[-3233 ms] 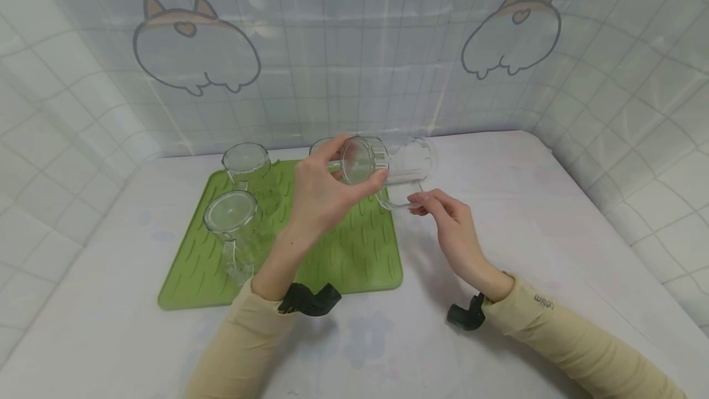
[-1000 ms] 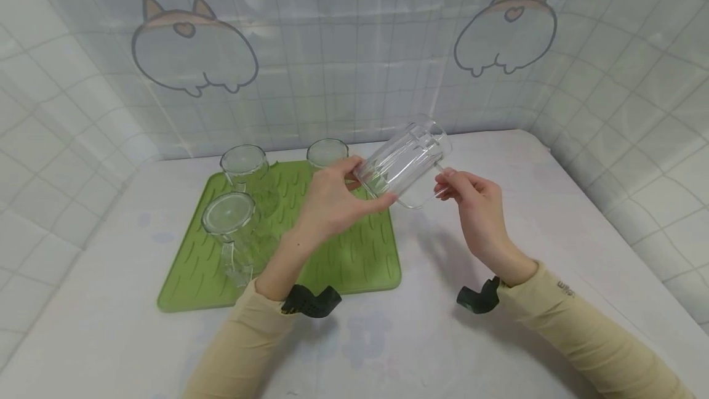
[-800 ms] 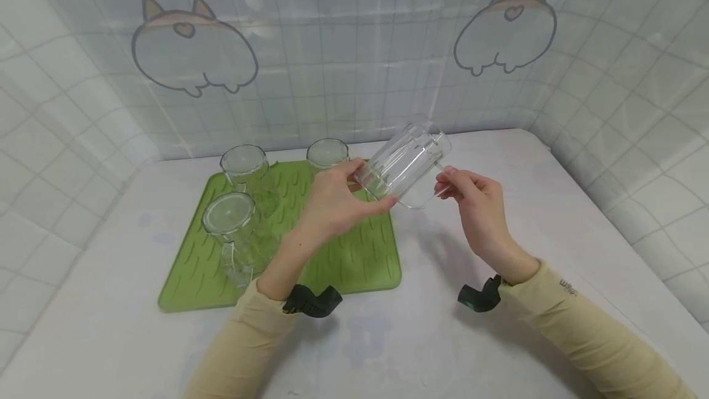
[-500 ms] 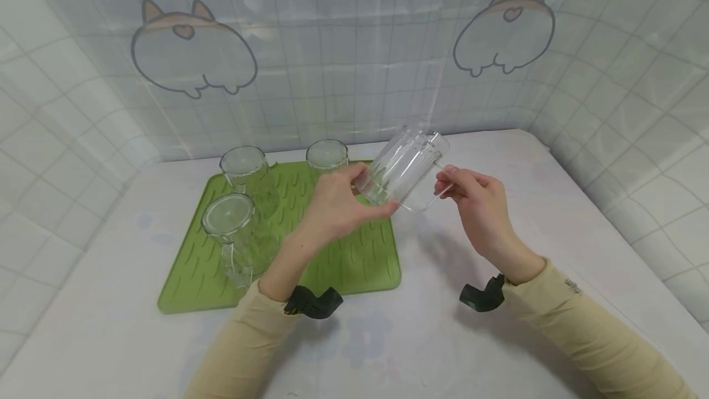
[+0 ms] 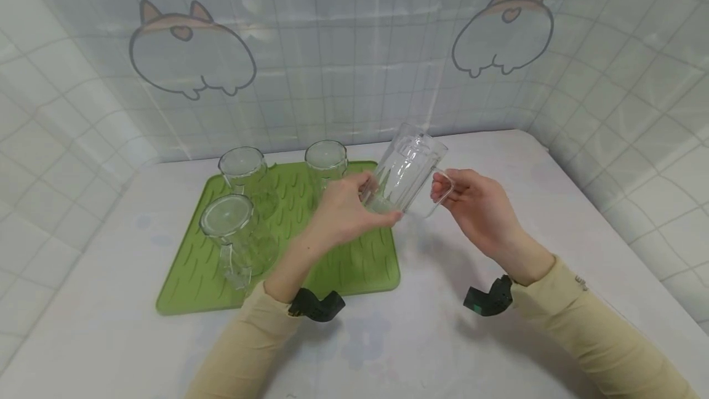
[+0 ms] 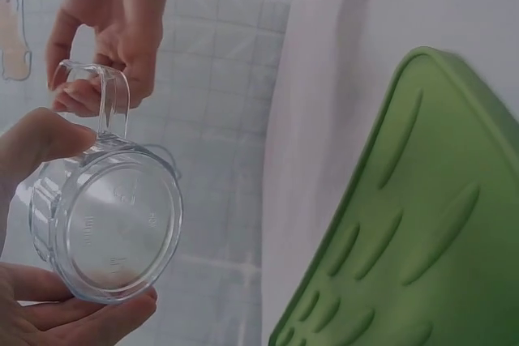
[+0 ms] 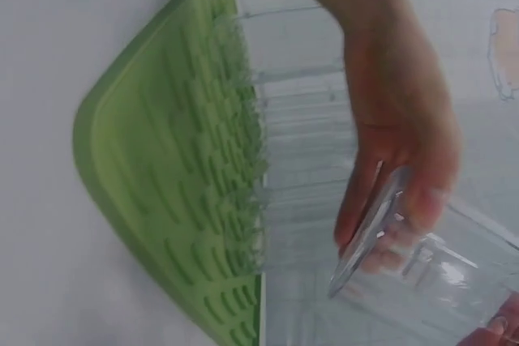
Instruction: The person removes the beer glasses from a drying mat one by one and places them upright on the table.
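A clear glass mug [image 5: 407, 165] is held up over the right edge of the green mat, tilted with its mouth toward the upper right. My left hand [image 5: 343, 214] grips it near the base, thumb on one side and fingers on the other. My right hand [image 5: 482, 208] has its fingers curled at the handle, which shows in front of the fingertips. In the left wrist view the round base of the mug [image 6: 122, 224] faces the camera, with the right hand [image 6: 113, 38] at the handle beyond. The right wrist view shows the left hand [image 7: 405, 119] around the base end.
The green ridged mat [image 5: 354, 263] lies on a white-covered table [image 5: 421, 337]. On it stand three more glass mugs: one front left [image 5: 228, 217], one back left [image 5: 244, 162] and one behind my left hand [image 5: 327, 156]. A tile-patterned curtain [image 5: 354, 48] rises close behind.
The mug has gone from lying level to tilted, mouth raised to the right, and lately a little steeper. My right hand has shifted from a fingertip pinch to fingers curled at the handle.
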The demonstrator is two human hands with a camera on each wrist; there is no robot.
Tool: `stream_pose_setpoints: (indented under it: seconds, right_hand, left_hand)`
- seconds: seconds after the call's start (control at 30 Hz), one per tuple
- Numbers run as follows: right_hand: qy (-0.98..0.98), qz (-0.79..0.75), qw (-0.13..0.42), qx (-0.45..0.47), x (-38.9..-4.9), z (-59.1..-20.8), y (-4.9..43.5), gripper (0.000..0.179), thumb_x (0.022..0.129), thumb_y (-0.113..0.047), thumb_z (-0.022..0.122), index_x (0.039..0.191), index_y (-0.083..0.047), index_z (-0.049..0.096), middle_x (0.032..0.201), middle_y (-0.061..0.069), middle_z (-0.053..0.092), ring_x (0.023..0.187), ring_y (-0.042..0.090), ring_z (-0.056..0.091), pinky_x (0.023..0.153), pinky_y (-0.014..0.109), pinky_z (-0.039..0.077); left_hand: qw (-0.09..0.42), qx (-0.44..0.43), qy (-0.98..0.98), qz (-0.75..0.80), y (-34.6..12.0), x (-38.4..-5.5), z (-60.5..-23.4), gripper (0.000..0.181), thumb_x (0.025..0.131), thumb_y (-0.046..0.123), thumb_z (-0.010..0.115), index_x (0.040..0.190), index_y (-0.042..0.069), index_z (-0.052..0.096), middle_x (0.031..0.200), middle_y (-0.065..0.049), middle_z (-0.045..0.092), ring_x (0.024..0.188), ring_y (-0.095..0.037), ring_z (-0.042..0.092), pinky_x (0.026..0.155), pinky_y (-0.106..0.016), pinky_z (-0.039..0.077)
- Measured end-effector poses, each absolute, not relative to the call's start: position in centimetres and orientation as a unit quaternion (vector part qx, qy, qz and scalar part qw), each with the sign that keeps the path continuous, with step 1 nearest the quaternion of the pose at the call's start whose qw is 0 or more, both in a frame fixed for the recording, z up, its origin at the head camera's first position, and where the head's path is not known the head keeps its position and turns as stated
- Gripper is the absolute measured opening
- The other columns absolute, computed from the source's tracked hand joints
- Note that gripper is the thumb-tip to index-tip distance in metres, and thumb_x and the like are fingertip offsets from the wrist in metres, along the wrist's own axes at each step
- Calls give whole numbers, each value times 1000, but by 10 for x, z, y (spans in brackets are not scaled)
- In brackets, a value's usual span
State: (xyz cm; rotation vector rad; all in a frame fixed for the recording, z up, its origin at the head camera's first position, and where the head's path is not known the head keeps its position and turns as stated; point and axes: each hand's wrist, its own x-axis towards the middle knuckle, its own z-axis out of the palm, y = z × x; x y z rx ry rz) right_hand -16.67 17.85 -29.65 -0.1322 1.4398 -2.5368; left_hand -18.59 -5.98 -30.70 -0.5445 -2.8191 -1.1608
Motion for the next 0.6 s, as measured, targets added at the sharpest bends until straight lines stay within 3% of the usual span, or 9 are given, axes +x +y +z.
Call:
stream_pose_setpoints:
  seconds: [0.13,0.23,0.43,0.6]
  right_hand:
    - [429,-889,156,-40,-166,-294,183,45,104,-4,41,66,-2,66,95,10,59,90,22,54,88,27,48]
    - [403,-898,175,-34,-165,-294,184,41,103,-1,41,69,-1,65,96,12,59,91,24,54,87,28,48]
    - [435,-881,178,-53,-161,-298,186,39,102,1,40,84,0,75,93,10,69,87,23,59,91,29,50]
    - [467,-864,169,-81,-159,-300,187,40,102,1,40,85,-2,76,92,8,72,85,22,61,93,29,50]
  left_hand:
    - [19,-178,-911,-371,-58,-185,-310,50,72,49,85,102,15,62,94,1,67,84,-17,61,67,-31,54]
    - [8,-177,-913,-368,-57,-184,-311,51,73,49,84,104,15,62,97,1,67,87,-18,61,70,-32,55]
    - [-18,-169,-914,-368,-55,-184,-317,60,74,49,84,116,12,63,111,-3,69,102,-19,64,83,-38,59]
    - [-26,-170,-913,-371,-54,-184,-320,64,73,48,86,120,11,64,115,-3,69,108,-20,64,89,-40,58]
